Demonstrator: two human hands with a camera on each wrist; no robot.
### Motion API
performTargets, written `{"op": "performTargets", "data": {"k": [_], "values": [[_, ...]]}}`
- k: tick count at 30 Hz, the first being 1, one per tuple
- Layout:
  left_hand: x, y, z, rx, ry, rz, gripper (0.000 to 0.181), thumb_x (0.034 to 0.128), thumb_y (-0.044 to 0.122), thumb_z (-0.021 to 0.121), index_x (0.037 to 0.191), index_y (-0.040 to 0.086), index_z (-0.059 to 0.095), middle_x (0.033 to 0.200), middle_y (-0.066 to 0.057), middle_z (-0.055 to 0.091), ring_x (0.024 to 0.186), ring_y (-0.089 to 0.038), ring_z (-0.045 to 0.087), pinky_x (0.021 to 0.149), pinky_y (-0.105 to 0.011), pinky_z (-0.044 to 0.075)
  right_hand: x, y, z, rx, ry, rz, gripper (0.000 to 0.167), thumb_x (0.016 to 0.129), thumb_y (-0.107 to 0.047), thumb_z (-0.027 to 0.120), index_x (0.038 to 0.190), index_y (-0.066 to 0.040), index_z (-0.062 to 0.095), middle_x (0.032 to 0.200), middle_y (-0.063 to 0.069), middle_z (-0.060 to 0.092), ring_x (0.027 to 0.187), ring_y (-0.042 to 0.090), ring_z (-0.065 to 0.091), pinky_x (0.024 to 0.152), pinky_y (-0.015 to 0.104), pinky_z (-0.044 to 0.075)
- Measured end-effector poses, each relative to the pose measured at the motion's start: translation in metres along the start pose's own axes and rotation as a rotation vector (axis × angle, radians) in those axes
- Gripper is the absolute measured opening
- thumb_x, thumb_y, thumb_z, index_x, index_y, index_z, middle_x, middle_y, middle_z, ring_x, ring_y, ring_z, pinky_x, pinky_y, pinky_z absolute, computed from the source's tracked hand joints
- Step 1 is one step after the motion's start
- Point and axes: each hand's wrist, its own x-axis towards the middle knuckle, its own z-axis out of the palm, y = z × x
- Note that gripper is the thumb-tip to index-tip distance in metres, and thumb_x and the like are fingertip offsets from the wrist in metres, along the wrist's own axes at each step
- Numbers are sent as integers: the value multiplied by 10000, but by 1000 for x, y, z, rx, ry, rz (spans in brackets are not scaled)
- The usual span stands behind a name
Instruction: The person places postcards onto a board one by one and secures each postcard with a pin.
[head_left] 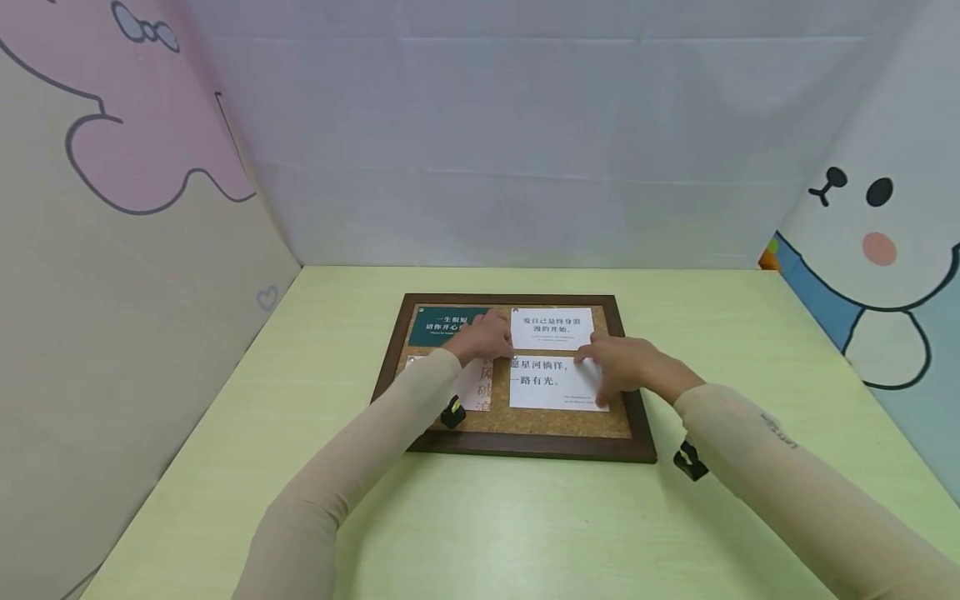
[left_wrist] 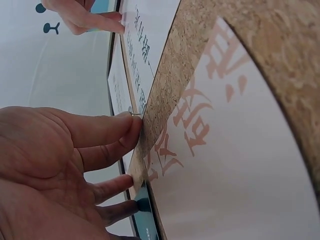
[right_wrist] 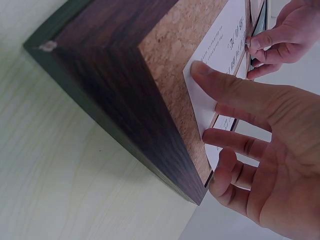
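Note:
A framed corkboard (head_left: pixel 540 423) lies on the table with several printed cards on it. At the upper left corner of the lower right white card (head_left: pixel 555 392), my left hand (head_left: pixel 483 333) pinches a small thumbtack (left_wrist: pixel 134 114) between thumb and index finger. Its other fingers spread toward the dark green card (head_left: pixel 429 329). My right hand (head_left: pixel 630 363) rests on the right side of that same white card, its thumb near the lower corner and fingertips near the upper one. Above it is another white card (head_left: pixel 551 337), with a tack at its upper left corner.
A white card with reddish lettering (left_wrist: pixel 235 165) lies at the board's lower left, partly behind my left arm in the head view. The dark wooden frame (head_left: pixel 525 444) rises around the cork. Pale table surface (head_left: pixel 495 525) surrounds it, with a white curtain (head_left: pixel 525 150) behind.

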Motion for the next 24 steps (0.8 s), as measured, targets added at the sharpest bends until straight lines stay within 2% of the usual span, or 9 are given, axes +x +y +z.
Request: {"op": "performTargets", "data": {"k": [6,19,21,24], "values": [[0,1,0,-2,-1,4,177,938,210,647,821,96,716,1589,-87,283,1468,-369,226,1150,-629,168,1,1,1,0,-4,4,737,660,-300,901,1321,-165,606,1162,104,539,820,201,527,649,357,444],[2,5,2,27,26,-9,181,933,219,655,811,94,706,1546,-95,336,1417,-360,315,1145,-626,189,0,3,0,5,-4,4,741,659,-292,903,1326,-162,604,1134,93,539,804,197,519,631,337,426],[3,4,2,36,35,-10,186,925,235,665,798,104,703,1490,-97,400,1354,-349,387,1146,-628,184,0,2,0,10,-5,2,738,658,-289,903,1322,-161,606,1117,87,537,797,196,517,625,333,420],[4,1,4,55,72,-13,178,892,276,705,785,134,702,1290,-68,562,1180,-299,513,1149,-613,184,0,1,2,15,-8,1,731,662,-287,901,1320,-163,608,1106,81,537,794,195,517,625,331,419]]}}
